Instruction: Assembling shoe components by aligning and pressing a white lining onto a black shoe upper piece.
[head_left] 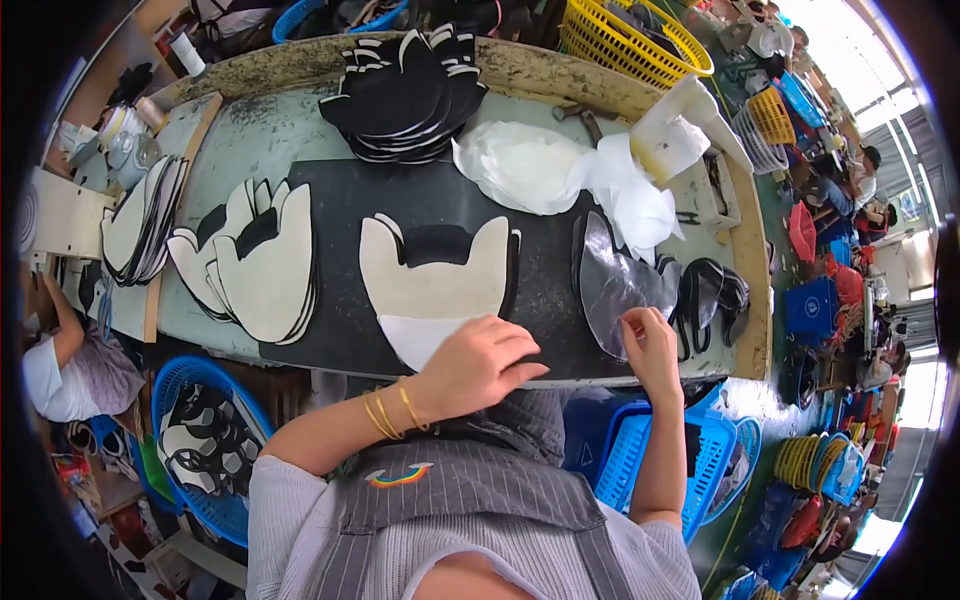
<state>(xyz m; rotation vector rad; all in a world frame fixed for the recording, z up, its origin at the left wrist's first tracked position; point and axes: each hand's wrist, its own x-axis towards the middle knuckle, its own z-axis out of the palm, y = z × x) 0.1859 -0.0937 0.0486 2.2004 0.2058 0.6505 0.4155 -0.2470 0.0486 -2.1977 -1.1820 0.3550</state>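
A stack of cream shoe upper pieces [432, 292] lies in the middle of a black mat, with a thin white curved piece [412, 342] over its near end. Over that white piece my left hand [480, 362] rests palm down, its fingers loosely bent and thumb apart. At the mat's right, a stack of glossy black shoe upper pieces [615, 285] lies flat. My right hand [652, 345] pinches at the near right edge of this stack with thumb and fingertips. Whatever lies between those fingertips is mostly hidden.
Cream piece stacks [265, 275] lie left; black pieces [400, 100] are piled at the back. White thin sheets [525, 165], a hammer [590, 120] and black straps [715, 295] are toward the right. A wooden rim [540, 70] borders the table. Blue baskets [165, 400] stand below.
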